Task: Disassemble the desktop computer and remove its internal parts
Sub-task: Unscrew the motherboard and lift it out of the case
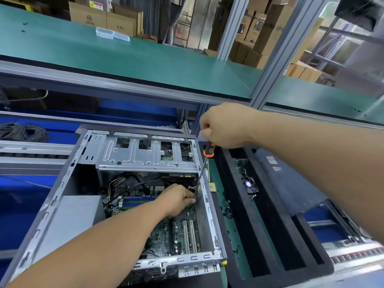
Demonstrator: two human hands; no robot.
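Note:
An open desktop computer case [62, 183] lies on its side on the bench, with its green motherboard [164, 235], a grey power supply [74, 217] and a silver drive cage [145, 154] exposed. My right hand [224, 125] is shut on the orange-and-black handle of a long screwdriver [202, 171], held above the case's right wall. The shaft slants down into the case. My left hand [176, 199] is inside, over the motherboard, its fingertips pinched around the screwdriver's tip near the right wall. What the tip touches is hidden.
A black foam tray [270, 235] with long slots lies right of the case; a small fan part [249, 185] rests in one slot. A grey side panel [291, 183] lies beyond it. A green shelf [124, 55] overhangs the bench. Coiled cable [22, 132] sits far left.

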